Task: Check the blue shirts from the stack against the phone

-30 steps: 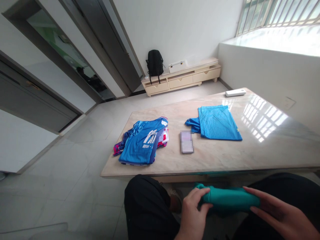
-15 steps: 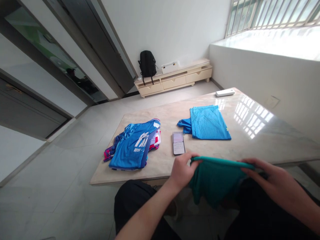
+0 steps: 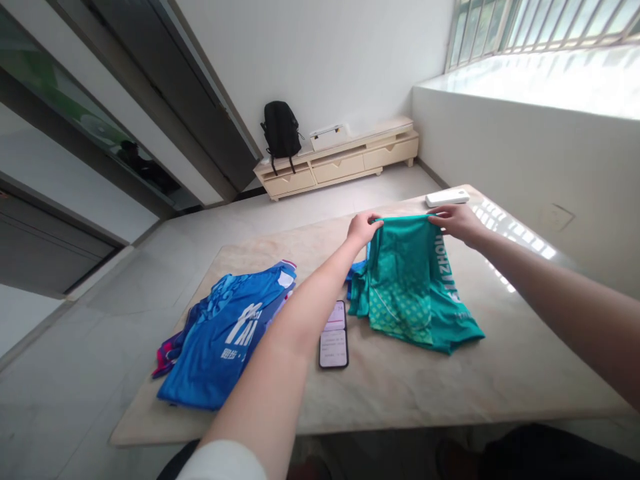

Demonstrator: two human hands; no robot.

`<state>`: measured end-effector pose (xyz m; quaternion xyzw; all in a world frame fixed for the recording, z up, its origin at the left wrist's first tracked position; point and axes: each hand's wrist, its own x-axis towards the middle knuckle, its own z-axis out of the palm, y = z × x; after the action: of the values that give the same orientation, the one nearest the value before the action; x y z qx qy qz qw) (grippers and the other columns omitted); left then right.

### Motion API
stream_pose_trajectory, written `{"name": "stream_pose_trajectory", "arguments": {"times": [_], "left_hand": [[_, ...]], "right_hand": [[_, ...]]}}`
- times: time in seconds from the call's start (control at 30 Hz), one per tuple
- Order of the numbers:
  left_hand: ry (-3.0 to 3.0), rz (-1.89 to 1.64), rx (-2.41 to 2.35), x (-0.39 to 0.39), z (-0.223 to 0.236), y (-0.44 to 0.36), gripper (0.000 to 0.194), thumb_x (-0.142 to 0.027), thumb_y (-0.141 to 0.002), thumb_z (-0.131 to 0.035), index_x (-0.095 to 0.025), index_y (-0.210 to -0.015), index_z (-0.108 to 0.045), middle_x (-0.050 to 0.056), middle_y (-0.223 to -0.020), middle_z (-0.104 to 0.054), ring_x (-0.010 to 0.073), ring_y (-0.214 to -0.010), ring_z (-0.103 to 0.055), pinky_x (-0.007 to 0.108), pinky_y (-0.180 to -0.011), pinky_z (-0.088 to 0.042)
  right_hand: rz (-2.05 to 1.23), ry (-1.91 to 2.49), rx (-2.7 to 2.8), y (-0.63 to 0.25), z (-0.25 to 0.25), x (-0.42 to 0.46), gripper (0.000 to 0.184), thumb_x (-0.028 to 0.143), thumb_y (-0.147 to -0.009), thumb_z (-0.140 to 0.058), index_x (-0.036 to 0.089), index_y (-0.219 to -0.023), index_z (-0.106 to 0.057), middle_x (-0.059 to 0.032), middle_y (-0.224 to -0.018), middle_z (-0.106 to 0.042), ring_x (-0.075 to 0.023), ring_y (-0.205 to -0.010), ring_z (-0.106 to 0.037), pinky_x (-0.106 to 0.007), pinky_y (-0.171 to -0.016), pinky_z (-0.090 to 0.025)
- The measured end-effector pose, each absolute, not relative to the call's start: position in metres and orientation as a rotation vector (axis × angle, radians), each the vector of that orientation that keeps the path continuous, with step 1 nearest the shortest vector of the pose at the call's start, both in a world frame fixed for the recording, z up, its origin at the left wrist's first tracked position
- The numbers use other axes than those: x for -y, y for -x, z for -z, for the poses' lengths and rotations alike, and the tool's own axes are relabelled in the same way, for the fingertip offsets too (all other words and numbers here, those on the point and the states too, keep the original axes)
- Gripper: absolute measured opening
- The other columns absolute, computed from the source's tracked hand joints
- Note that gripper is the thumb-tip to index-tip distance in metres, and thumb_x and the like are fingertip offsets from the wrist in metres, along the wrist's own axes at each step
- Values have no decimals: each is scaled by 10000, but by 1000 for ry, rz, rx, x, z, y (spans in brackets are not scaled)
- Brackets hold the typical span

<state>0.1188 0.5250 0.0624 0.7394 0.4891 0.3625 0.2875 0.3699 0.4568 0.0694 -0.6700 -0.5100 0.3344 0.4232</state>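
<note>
My left hand (image 3: 364, 230) pinches the far left corner of a green sports jersey (image 3: 400, 280). At the far right corner, my right hand (image 3: 453, 221) grips the same edge between thumb and fingers. The edge is stretched straight between both hands, and the cloth hangs down over the marble table. Pale dots pattern its lower part, and white letters run down its right side. Behind it lies a blue garment (image 3: 356, 270), mostly hidden with only a bit showing at the left. Left of my left forearm rests a pile of folded jerseys, a blue one (image 3: 225, 340) with white print on top.
A lit phone (image 3: 333, 347) lies on the marble table (image 3: 400, 393) beside my left forearm. Near the far edge sits a white oblong object (image 3: 447, 197). Beyond stands a low cream cabinet (image 3: 340, 167) bearing a black backpack (image 3: 281, 130).
Both hands have moved forward and up with the green jersey, from over my lap to above the table. It now hangs spread out and covers most of the blue garment.
</note>
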Motion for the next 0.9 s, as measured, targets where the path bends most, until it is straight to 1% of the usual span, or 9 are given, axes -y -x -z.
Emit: {"name": "stream_pose_trajectory", "arguments": {"times": [0.1, 0.17, 0.27, 0.37, 0.5, 0.6, 0.73, 0.83, 0.9], "left_hand": [[-2011, -966, -1357, -526, -45, -123, 196, -100, -907, -680, -136, -1082, -760, 144, -1196, -775, 259, -1155, -708, 400, -1057, -517], [-2056, -945, -1322, -494, -29, -102, 219, -161, -953, -661, -164, -1155, -747, 121, -1278, -752, 232, -1237, -675, 367, -1121, -481], [-2168, -936, -1278, -406, -8, -32, 248, -260, -1018, -593, -227, -1221, -731, 64, -1307, -745, 194, -1277, -655, 336, -1155, -465], [-2116, -975, -1582, -310, 7, 63, 222, -296, -1023, -562, -239, -1123, -752, 58, -1166, -788, 211, -1172, -710, 369, -1102, -517], [-1984, -995, -1766, -246, 12, 155, 242, -289, -1031, -519, -191, -1079, -735, 92, -990, -815, 233, -924, -786, 351, -853, -621], [-1939, -999, -1771, -243, 8, 178, 243, -299, -1037, -511, -188, -1055, -727, 61, -884, -818, 208, -809, -795, 293, -745, -625], [-1939, -1060, -1789, -248, 1, 180, 246, -323, -1043, -510, -206, -1061, -726, 69, -982, -816, 214, -933, -781, 310, -850, -610], [-1950, -1124, -1845, -252, 1, 188, 241, -285, -1024, -511, -208, -1044, -738, 99, -1076, -793, 257, -1076, -732, 392, -998, -562], [-1946, -1170, -1939, -256, 4, 198, 249, -252, -1008, -507, -196, -1067, -742, 129, -1151, -765, 293, -1186, -678, 460, -1097, -500]], "right_hand": [[-774, 1688, 1258, -373, -37, -473, 254, 292, -921, -692, 145, -1123, -736, -173, -1143, -774, -260, -941, -720, -412, -795, -578], [-802, 1627, 1285, -364, -15, -448, 284, 387, -969, -633, 213, -1179, -711, -137, -1183, -768, -272, -1020, -727, -409, -810, -583], [-891, 1553, 1375, -331, 11, -375, 296, 449, -981, -597, 243, -1155, -718, -109, -1077, -790, -268, -928, -740, -398, -760, -577], [-1101, 1455, 1595, -276, 23, -297, 228, 407, -900, -690, 249, -1030, -791, -65, -954, -810, -210, -689, -698, -363, -676, -549], [-1540, 1097, 1876, -189, 32, -239, 342, 351, -937, -643, 275, -1252, -753, -67, -1182, -783, -183, -762, -734, -299, -644, -553], [-1575, 1103, 1777, -146, 44, -233, 410, 372, -934, -646, 221, -1307, -726, -98, -1122, -789, -177, -724, -713, -298, -640, -558], [-1477, 1238, 1675, -132, 55, -240, 506, 415, -963, -584, 194, -1412, -660, -142, -1177, -774, -163, -648, -654, -268, -495, -486], [-1393, 1263, 1650, -138, 57, -240, 594, 437, -969, -593, 235, -1528, -559, -152, -1341, -712, -166, -714, -646, -270, -512, -498], [-1387, 1254, 1659, -141, 58, -239, 532, 460, -977, -593, 238, -1460, -623, -141, -1356, -707, -148, -682, -616, -280, -535, -515]]}}
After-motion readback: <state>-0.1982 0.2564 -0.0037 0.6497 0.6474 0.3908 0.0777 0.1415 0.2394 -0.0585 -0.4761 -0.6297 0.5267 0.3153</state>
